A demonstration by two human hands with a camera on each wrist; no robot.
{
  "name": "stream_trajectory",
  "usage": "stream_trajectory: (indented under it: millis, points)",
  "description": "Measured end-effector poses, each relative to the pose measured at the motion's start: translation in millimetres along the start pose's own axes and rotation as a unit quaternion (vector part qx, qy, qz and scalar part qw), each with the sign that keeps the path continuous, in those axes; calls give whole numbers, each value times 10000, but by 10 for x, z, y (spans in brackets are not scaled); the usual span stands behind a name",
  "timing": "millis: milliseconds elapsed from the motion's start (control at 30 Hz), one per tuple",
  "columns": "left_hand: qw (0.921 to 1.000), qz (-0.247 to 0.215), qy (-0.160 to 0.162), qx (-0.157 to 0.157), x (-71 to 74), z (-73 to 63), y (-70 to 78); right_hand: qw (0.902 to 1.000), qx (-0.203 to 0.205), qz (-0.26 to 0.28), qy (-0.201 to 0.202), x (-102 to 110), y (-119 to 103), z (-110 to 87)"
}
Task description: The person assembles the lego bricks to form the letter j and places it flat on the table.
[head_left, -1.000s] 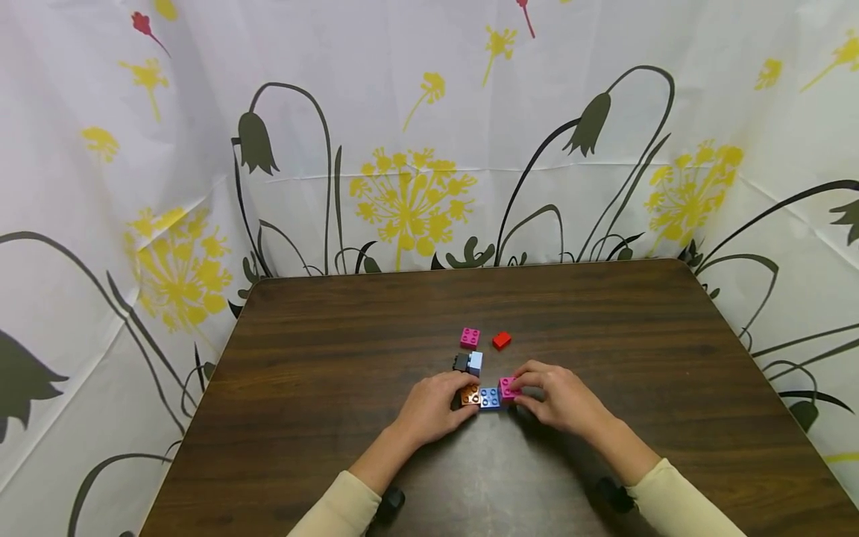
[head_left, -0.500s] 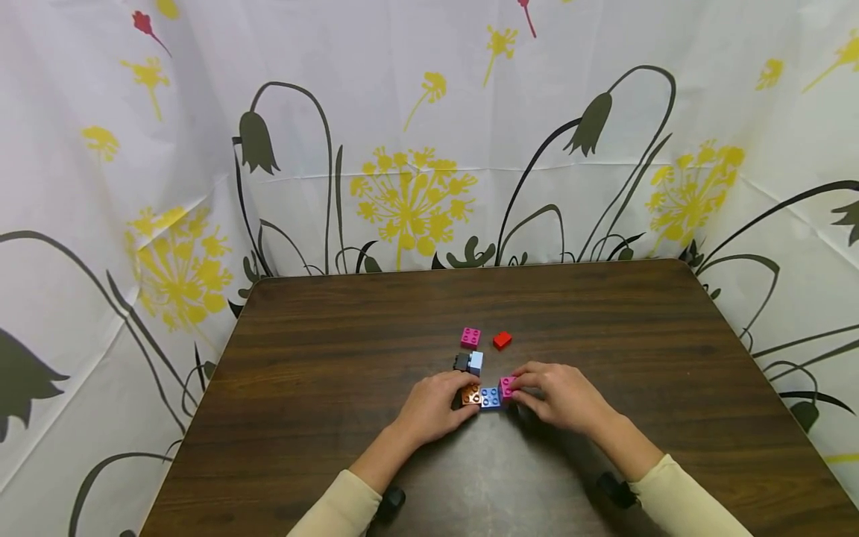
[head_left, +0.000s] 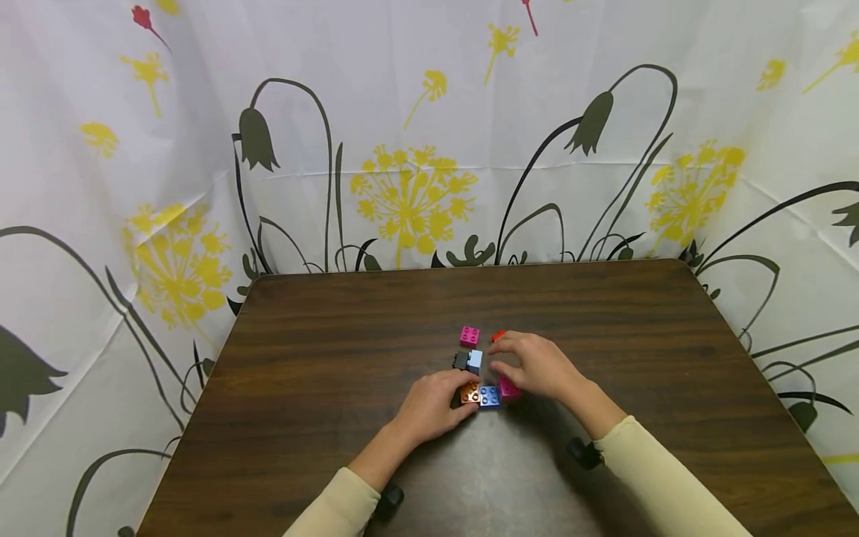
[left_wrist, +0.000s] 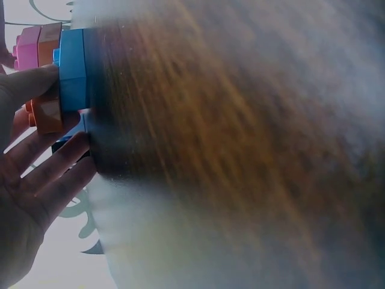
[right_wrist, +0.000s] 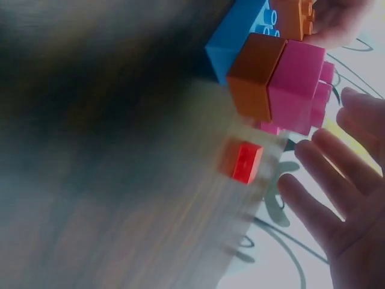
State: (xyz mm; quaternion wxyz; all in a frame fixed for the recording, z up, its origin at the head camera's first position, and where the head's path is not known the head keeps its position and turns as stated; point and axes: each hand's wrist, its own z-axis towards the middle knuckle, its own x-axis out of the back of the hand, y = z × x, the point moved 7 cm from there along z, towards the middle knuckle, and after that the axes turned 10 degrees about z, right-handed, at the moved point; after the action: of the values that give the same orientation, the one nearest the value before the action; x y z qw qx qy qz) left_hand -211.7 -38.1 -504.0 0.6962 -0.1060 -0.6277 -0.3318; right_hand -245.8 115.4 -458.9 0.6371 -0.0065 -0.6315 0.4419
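Note:
My left hand (head_left: 432, 406) pinches an orange toy brick (head_left: 470, 394) between thumb and fingers. A blue brick (head_left: 489, 396) adjoins it on the right, its studs facing up. At the row's right end, a pink brick (right_wrist: 298, 84) sits on a second orange brick (right_wrist: 255, 75). My right hand (head_left: 537, 364) hovers just beyond that pink brick with nothing in its fingers. Its fingertips are near a small red brick (right_wrist: 246, 162), which the hand partly covers in the head view. In the right wrist view, the right fingers are spread and apart from the bricks.
Behind the row lie a black brick (head_left: 461, 360) and a light blue brick (head_left: 475, 362), side by side. Farther back is another pink brick (head_left: 470, 336). The brown wooden table (head_left: 335, 321) ends at a patterned curtain (head_left: 416, 112).
My right hand has let go of the pink brick at the row's right end and moved away from me, toward the red brick. The left hand keeps its hold on the orange brick.

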Motion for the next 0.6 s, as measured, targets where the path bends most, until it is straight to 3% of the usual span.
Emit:
stream_trajectory:
  millis: [233, 600]
  points:
    - [9999, 7, -117, 3, -23, 12, 5, 9957, -541, 66, -746, -207, 113, 230]
    - [10000, 49, 23, -79, -2, 7, -8, 9930, -654, -29, -980, -354, 137, 400]
